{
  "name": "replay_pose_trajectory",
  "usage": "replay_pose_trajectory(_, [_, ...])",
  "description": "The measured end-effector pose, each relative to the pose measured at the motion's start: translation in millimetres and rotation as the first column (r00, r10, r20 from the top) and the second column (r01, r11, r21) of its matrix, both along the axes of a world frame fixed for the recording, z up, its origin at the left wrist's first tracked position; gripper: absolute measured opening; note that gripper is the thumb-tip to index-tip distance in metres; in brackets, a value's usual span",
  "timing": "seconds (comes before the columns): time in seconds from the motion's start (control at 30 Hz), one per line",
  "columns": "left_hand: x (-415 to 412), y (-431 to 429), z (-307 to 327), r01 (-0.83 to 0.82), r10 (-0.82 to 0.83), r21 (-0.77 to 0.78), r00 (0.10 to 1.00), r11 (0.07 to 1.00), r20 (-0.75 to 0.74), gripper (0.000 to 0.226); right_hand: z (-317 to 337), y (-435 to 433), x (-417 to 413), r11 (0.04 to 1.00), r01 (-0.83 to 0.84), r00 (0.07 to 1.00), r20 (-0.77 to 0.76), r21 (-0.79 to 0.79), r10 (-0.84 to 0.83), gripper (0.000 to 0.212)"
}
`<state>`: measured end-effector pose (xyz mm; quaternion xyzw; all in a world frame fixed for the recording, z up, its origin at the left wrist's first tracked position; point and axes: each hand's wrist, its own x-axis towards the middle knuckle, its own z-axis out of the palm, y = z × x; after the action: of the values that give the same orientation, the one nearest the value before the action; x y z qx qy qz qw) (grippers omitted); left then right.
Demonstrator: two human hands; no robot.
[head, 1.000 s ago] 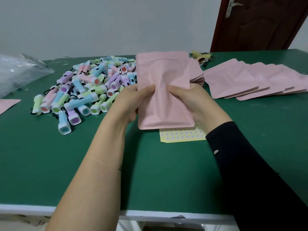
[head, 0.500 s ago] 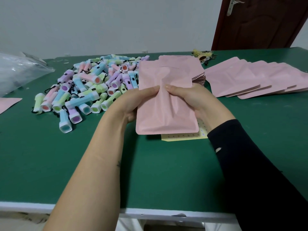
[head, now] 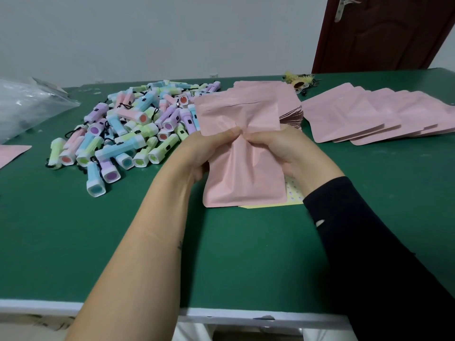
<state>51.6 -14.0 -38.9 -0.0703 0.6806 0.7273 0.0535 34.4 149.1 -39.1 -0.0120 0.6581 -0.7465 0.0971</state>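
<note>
I see a green surface (head: 246, 254) with a white front edge. A heap of pastel flashlights (head: 128, 134) lies left of centre, and a clear plastic bag (head: 27, 107) sits at the far left. Near it, the corner of a flat pink pouch (head: 11, 153) pokes in from the left edge. A stack of pink pouches (head: 290, 116) sits mid-surface, with a fanned row of pouches (head: 369, 114) to its right. A fuzzy yellow trinket (head: 299, 81) lies at the far edge. A yellow sticker sheet (head: 294, 195) lies flat, half hidden by the held pouch (head: 246, 173).
</note>
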Motion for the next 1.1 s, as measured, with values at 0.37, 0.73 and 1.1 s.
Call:
replay_pose_trajectory(0.37, [-3, 0, -4, -0.128, 0.122, -0.035, 0.983, 0.991, -0.139, 0.019, -3, -7, 3, 0.986, 0.123, 0.991, -0.059, 0.109, -0.117, 0.020])
replay_pose_trajectory(0.73, [3, -21, 6, -0.269, 0.238, -0.041, 0.906, 0.962, -0.349, 0.011, 1, -4, 2, 0.975, 0.069, 0.998, -0.003, 0.212, -0.071, 0.040])
replay_pose_trajectory(1.1, [6, -19, 10, -0.298, 0.155, -0.246, 0.869, 0.922, -0.470, 0.009, 8, 4, 4, 0.954, 0.081, 0.997, -0.010, 0.289, -0.082, 0.048])
